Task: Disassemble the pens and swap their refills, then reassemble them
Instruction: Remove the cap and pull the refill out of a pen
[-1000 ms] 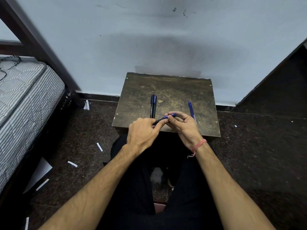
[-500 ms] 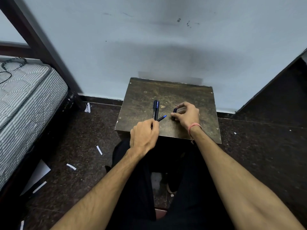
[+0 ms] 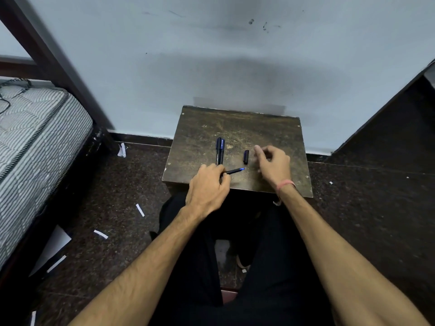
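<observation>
My left hand [image 3: 208,187] is closed around an uncapped dark pen [image 3: 235,171] whose blue tip points right, low over the small wooden table [image 3: 200,137]. A dark pen cap [image 3: 246,156] lies on the table just left of my right hand [image 3: 273,164], which hovers with fingers loosely apart and nothing in it. A second capped pen, black and blue [image 3: 220,150], lies upright in the frame at the table's middle, just above my left hand. The loose refills seen earlier at the right are hidden behind my right hand.
The table stands against a pale wall. A bed with a striped mattress [image 3: 35,142] and dark frame is on the left. Paper scraps [image 3: 100,234] litter the dark stone floor. My legs in black trousers sit under the table's near edge.
The cap came off the pen and my right hand set it on the table, then drew back to the right with fingers apart. My left hand kept the pen body.
</observation>
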